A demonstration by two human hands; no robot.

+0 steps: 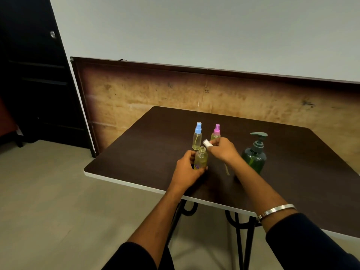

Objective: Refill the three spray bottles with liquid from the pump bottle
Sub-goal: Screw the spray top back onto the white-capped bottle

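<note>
Left grip [190,166] clasps uncapped clear plastic spray bottle [201,158]; right grip [221,149] pinches white sprayer cap [206,143] (dip tube dangling); we risk tipping it

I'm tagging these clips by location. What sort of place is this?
Probably a plain indoor room, not a kitchen or workshop: a small dark wooden table on bare floor, a pale blank wall, and a dark door at left.

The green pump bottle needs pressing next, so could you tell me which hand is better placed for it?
Probably the right hand: the pump bottle stands just beyond it, though it must first put down the white spray cap. The left hand grips the open spray bottle, steadying it.
</note>
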